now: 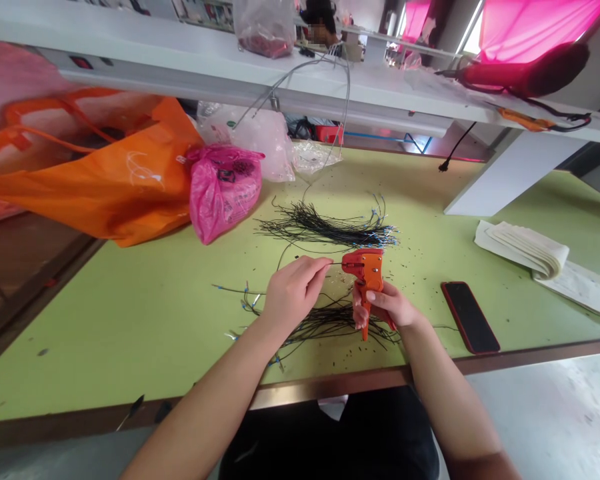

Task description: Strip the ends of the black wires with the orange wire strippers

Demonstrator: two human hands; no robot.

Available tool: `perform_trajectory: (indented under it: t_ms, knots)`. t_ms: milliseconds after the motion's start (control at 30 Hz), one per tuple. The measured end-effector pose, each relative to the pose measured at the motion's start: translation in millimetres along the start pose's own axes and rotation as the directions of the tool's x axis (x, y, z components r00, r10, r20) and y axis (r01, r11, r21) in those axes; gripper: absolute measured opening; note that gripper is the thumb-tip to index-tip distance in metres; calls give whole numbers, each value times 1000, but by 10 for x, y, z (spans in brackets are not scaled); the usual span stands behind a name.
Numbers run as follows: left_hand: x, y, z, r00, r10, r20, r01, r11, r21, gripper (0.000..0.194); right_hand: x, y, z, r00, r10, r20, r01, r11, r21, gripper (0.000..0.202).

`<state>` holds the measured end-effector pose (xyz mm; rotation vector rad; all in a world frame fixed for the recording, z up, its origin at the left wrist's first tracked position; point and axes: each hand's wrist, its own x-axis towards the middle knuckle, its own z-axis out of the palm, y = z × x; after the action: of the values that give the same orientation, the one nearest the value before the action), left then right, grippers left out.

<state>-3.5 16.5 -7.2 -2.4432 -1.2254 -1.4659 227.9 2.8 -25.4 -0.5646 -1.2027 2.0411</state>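
Observation:
My right hand is wrapped round the handles of a red and orange wire stripper, held upright above the table. Pinched between the thumb and fingers of my left hand is a thin black wire, its end reaching into the stripper's jaws. Below my hands lies a loose bundle of black wires, some with blue pieces at their ends. Farther back rests a second bundle of black wires, with blue and bare silvery tips at its right side.
A phone lies to the right, with folded papers behind it. At left stand an orange bag and a pink plastic bag. A white shelf spans the back. Small black scraps dot the green table. A person is beyond the shelf.

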Motion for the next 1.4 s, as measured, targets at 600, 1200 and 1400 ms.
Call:
perform_trajectory:
  t_ms: [600, 1200, 1400]
  knots:
    - [28, -113, -54, 991, -111, 76, 102, 987, 122, 35, 101, 167, 242, 980, -51, -190, 51, 999, -6, 47]
    - [56, -572, -169, 943, -305, -131, 316, 946, 72, 19, -264, -487, -207, 794, -486, -367, 555, 825, 107, 37]
    - [-11, -105, -61, 996, -60, 59, 54, 993, 100, 23, 113, 42, 46, 939, -330, -93, 324, 943, -69, 53]
